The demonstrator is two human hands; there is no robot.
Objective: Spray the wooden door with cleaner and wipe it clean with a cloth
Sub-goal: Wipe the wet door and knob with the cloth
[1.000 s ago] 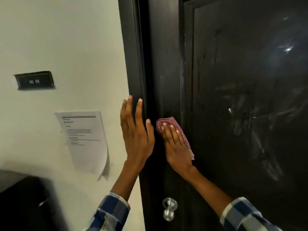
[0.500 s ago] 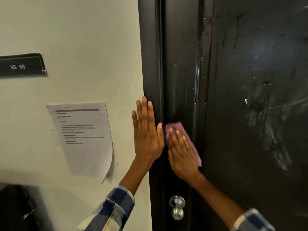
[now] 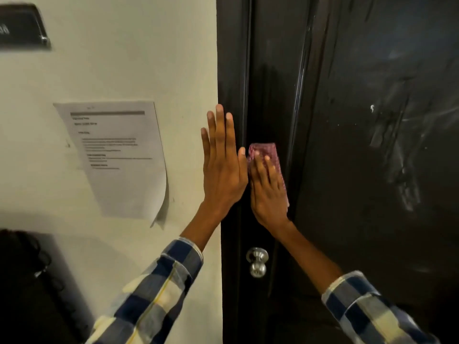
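Two hands up | right hand [image 3: 267,192] flat, fingers straight, pressing red cloth [image 3: 267,151] on dark door [image 3: 273,95] stile above knob [image 3: 257,261] | left hand [image 3: 222,170] spread across frame edge, bracing | advice: firm pressure, long overlapping vertical strokes; streaked panel needs wiping.

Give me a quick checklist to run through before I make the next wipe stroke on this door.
1. Cloth under the wiping hand: ok. The right hand presses the red checked cloth flat on the door stile.
2. Bracing hand steady: ok. The left hand lies flat, fingers straight, across the wall edge and door frame.
3. Doorknob clear of the stroke: ok, it sits below both hands.
4. Door panel clean: not ok, pale smears show at right.
5. Spray bottle within reach: cannot tell, none in view.
6. Paper notice clear of wiping: ok.
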